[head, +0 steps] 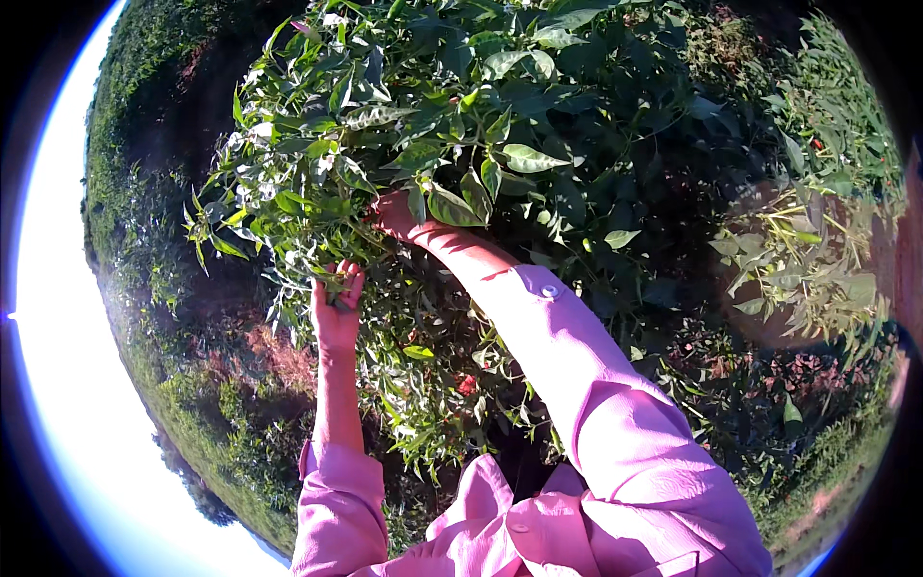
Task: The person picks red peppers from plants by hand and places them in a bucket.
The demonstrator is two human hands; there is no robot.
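Note:
A leafy chilli pepper plant (526, 159) stands before me, its branches spreading over both hands. My right hand (396, 214) reaches into the foliage; leaves and shade hide most of its fingers, so its grip is not visible. A bit of red shows at those fingertips, too small to name. Lower and to the left, my left hand (337, 306) is raised palm up under the outer leaves. Its fingers are bent, with a leaf lying across them, and whether they hold anything is unclear.
Below the right hand, a red clump (467, 385), probably ripe chillies, shows among lower leaves. More green plants (840, 137) with red specks grow at the right. Reddish soil and dry matter (277, 353) lie at the left. Pink shirt sleeves (613, 389) cover my upper arms.

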